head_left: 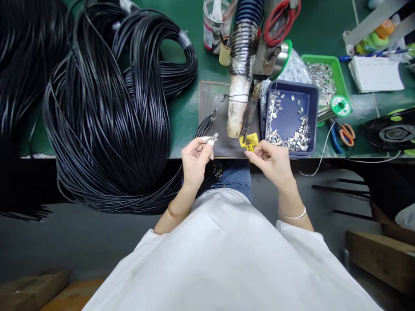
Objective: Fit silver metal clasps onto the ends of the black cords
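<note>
My left hand [196, 157] is closed in a pinch on a small metal connector [214, 137]. Close beside it, thin black cable ends [206, 122] lie on a dark board [210, 97]. My right hand [270, 160] is closed on a small yellow piece [251, 141], which looks like a clip or holder. Its exact kind is unclear. Just above the yellow piece points the dark narrow tip of a soldering iron [249, 114]. Left of that tip hangs a ribbed hose with a white taped end [238, 106].
Large bundles of black cable [123, 108] cover the left side and droop over the table edge. A blue tray [292, 116] of small metal connectors stands right of the board. Behind it are a green tray [340, 77] and a solder spool [340, 106]. Pliers [342, 134] lie further right.
</note>
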Demonstrator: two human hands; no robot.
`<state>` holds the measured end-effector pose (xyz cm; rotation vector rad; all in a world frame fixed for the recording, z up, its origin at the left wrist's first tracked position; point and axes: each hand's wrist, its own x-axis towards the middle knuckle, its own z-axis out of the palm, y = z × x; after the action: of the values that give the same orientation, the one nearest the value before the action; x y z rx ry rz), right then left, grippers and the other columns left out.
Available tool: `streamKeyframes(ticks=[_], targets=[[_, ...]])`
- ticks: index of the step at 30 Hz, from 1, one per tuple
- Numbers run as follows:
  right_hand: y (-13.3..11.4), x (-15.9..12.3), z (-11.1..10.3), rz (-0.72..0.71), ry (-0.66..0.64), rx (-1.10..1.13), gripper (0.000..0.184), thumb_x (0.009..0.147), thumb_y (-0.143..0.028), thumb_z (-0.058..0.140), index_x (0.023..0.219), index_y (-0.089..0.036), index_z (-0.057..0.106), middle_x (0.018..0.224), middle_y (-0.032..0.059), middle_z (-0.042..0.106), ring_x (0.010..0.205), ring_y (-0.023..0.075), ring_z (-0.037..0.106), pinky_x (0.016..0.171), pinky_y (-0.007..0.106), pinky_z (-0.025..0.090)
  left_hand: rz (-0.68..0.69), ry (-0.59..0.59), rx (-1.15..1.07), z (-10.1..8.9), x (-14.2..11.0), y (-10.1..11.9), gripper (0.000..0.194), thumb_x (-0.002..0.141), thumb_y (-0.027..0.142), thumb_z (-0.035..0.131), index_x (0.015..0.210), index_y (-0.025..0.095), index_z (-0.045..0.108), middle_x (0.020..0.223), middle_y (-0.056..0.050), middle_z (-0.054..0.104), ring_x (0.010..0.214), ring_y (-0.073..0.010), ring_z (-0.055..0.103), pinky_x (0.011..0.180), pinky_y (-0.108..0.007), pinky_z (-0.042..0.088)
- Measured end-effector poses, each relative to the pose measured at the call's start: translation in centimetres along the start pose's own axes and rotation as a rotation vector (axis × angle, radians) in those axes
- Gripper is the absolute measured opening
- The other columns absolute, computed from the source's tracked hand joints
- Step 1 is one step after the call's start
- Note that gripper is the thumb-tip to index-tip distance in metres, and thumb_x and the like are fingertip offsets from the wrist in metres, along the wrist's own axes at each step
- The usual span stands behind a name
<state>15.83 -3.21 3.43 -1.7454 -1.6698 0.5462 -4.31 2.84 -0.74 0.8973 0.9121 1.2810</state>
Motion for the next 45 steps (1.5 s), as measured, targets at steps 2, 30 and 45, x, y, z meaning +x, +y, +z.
streamKeyframes(ticks=[2, 30, 45], targets=[[-0.1, -0.4, -0.1, -0.009, -0.027, -0.011, 0.033, 0.083, -0.038, 0.067, 0.063, -0.018, 0.049, 0.053, -0.0077, 0.046, 0.048, 0.004, 0.035, 0.053, 0.021, 0.032, -0.067, -0.005, -0.106, 0.0, -0.5, 0.6, 0.019, 0.073, 0.03, 0.078, 0.079, 0.016, 0.066, 0.058, 0.004, 0.056, 0.043, -0.0018, 0.036, 0.039, -0.014, 0.024], [1.6, -1.9, 2.8, -0.211, 0.429, 0.029, 0.008, 0.093, -0.027, 0.056, 0.099, -0.022, 0.059, 0.096, 0.0033, 0.074, 0.088, 0.0147, 0.073, 0.075, 0.028, 0.06, -0.206, -0.27, 0.054, 4.5, -0.9, -1.6, 0.02, 0.074, 0.03, 0.074, 0.068, 0.014, 0.064, 0.055, 0.006, 0.046, 0.048, -0.0037, 0.031, 0.047, -0.02, 0.024], [1.7, -0.2, 4.4, -0.339, 0.485, -0.03, 0.004, 0.087, -0.018, 0.062, 0.086, -0.021, 0.063, 0.096, 0.0024, 0.073, 0.089, 0.0136, 0.07, 0.07, 0.027, 0.057, 0.026, -0.222, 0.307, 5.0, -0.4, -1.5, 0.012, 0.079, 0.022, 0.066, 0.072, 0.013, 0.07, 0.059, 0.002, 0.051, 0.053, -0.0057, 0.038, 0.05, -0.02, 0.029]])
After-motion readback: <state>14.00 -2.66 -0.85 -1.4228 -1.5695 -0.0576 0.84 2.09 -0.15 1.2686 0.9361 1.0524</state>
